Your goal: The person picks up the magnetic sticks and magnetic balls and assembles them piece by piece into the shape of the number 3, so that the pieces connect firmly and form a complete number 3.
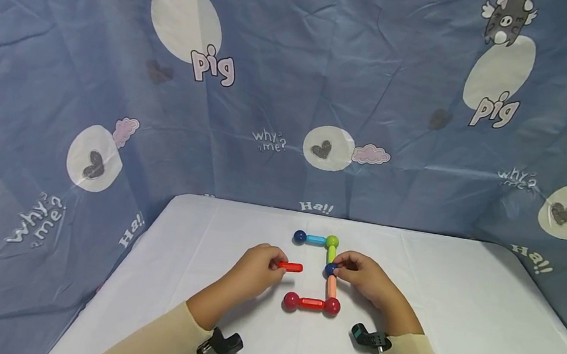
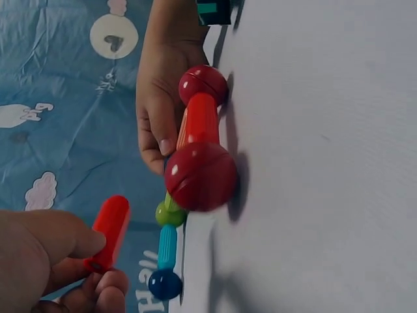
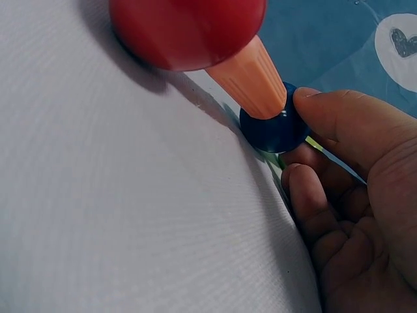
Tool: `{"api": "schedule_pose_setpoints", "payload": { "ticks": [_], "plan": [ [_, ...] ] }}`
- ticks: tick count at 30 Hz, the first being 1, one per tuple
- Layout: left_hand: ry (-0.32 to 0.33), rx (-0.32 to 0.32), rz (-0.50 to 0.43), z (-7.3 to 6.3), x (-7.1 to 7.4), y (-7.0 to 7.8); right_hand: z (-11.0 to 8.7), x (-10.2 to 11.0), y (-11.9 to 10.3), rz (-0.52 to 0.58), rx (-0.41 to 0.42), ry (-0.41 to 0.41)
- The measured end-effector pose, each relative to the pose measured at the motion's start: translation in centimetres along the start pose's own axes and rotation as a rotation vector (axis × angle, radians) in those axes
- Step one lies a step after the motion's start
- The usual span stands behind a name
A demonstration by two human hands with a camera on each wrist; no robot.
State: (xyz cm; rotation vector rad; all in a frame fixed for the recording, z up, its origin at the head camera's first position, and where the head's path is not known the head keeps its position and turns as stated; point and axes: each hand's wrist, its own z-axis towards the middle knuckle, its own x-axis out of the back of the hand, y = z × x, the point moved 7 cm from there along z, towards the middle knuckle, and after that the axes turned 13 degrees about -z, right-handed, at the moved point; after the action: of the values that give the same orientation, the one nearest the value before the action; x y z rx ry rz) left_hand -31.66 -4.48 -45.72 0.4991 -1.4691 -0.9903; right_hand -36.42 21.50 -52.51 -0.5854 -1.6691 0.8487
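My left hand (image 1: 262, 266) pinches a red rod (image 1: 291, 267) between thumb and fingers, raised off the table. My right hand (image 1: 364, 274) holds a dark blue ball (image 3: 270, 130) between thumb and fingers, at the middle of a joined chain. From that ball a lime green rod (image 1: 331, 254) runs back to a lime green ball (image 1: 332, 241), and a light blue rod (image 1: 316, 240) links it to another dark blue ball (image 1: 300, 237). Nearer, an orange rod (image 1: 331, 287) meets a dark red ball (image 1: 332, 306); a second red rod (image 1: 311, 304) joins another dark red ball (image 1: 291, 301).
A white-covered table (image 1: 459, 305) lies under the chain. Behind it hangs a blue curtain (image 1: 283, 88) printed with pigs and words. Black wrist devices (image 1: 227, 345) sit at both beige sleeves (image 1: 157, 338).
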Motion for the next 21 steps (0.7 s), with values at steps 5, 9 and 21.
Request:
{"api": "schedule_pose_setpoints", "payload": {
  "ticks": [5,9,21],
  "plan": [
    [-0.013,0.024,0.012,1.7,-1.7,0.5,0.0,0.1,0.1,0.001,0.009,-0.008],
    [-0.018,0.054,0.037,2.9,-3.0,0.5,0.0,0.2,0.0,-0.011,0.013,-0.008],
    [-0.035,0.091,0.069,4.4,-5.0,1.2,-0.2,0.1,-0.3,0.006,0.015,-0.012]
  ]
}}
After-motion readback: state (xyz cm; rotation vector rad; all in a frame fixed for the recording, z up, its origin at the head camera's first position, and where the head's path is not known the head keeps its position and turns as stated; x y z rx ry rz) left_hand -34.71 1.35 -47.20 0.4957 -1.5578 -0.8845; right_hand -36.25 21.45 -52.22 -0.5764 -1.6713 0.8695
